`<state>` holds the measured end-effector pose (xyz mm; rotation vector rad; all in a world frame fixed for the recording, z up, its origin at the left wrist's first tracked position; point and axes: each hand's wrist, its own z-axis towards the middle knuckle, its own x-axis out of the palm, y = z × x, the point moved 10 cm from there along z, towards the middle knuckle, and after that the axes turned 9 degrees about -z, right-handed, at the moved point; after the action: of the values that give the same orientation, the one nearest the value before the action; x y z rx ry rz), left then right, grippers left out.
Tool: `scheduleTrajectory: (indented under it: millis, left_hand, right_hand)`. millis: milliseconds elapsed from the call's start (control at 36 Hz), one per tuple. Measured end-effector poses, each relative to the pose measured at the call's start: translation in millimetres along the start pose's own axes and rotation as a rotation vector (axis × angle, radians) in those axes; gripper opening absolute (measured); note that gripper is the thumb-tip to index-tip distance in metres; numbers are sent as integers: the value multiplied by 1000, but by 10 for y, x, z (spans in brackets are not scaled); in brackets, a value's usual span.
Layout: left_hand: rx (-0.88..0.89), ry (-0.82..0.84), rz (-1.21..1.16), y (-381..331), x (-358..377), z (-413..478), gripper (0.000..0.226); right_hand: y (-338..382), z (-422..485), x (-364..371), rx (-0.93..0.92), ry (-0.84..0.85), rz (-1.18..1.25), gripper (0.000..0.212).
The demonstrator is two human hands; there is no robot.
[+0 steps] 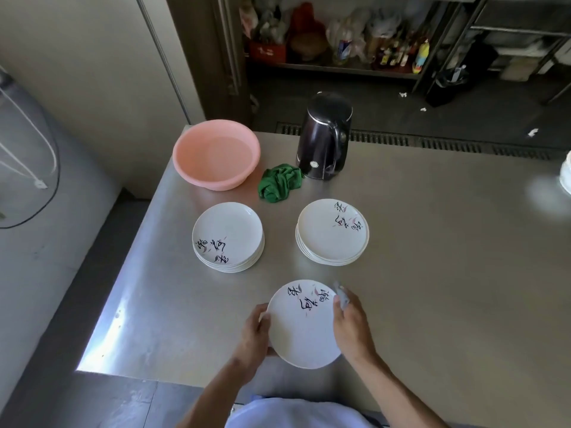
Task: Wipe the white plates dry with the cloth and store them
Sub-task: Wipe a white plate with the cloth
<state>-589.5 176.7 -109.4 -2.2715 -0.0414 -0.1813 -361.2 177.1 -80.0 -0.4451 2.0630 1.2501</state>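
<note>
I hold one white plate (301,330) with black calligraphy above the near part of the steel table (432,273). My left hand (256,332) grips its left rim. My right hand (350,322) is at its right rim and pinches a small pale cloth (340,294) against the edge. Two stacks of matching white plates stand farther out: the left stack (228,237) and the right stack (333,232). A crumpled green cloth (279,186) lies beyond them, apart from both hands.
A pink plastic basin (216,154) sits at the table's far left corner. A black electric kettle (326,142) stands beside the green cloth. A white object (567,174) shows at the right edge. Cluttered shelves (340,41) stand behind the table.
</note>
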Motion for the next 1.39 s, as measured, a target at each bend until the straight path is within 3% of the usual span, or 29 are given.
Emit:
scheduleTrajectory:
  millis: [56,111,167,306,417,472,556,639,722,806,889,944,1028,1139,1278,1389]
  left_hand:
    - [18,-25,-6,0,-19,-27,24]
    - [30,-42,-12,-34,-28,-58,24]
    - [46,-26,-15,-84,-4,-82,24]
    - [115,-72,-30,-217,-29,-105,24]
    - [151,-188,-59,-253,-261,-134,25]
    - [174,-195,-52,-295,-306,-155,24]
    - [193,-238,3,-326,-363,-172,26]
    - [205,-231,19,-341,-315,-189,26]
    - [227,-260,-17,-419,-353,-206,28]
    - [270,-342,-59,-546,-498,-192,28]
    - [327,-396,-96,-732,-584,-176,25]
    - [371,-408,-81,-880,-578,-124,26]
    - [392,-371,-77,-1054,-424,26,26]
    - [356,-321,-113,-1171,-141,289,24]
    - [291,-277,-133,-1211,233,592,23]
    - [207,-273,-139,-1237,498,764,29]
  right_hand:
    - [127,-29,187,-165,41,-269,55]
    - [209,-72,426,-278,120,-553,61]
    - [296,-157,629,-355,231,-690,63]
    - [747,-658,995,-700,505,-516,62]
    - [898,-845,731,-951,424,-477,52]
    - [856,-797,622,-1016,325,-579,49]
    - [884,-522,551,-880,149,-763,56]
    - [939,-224,607,-664,185,-761,65]
    - [1177,-276,694,-803,175,-758,60]
    - [1258,-470,716,-945,365,-595,52]
    - [1277,-412,239,-909,122,-320,36]
    - [1107,-301,-96,-771,-35,-145,28]
    - [644,-92,-237,-396,14,25,35]
    - [-34,34,-348,8,-39,188,36]
    - [-576,37,-203,201,75,242,36]
    - [-704,2,-234,251,38,266,35]
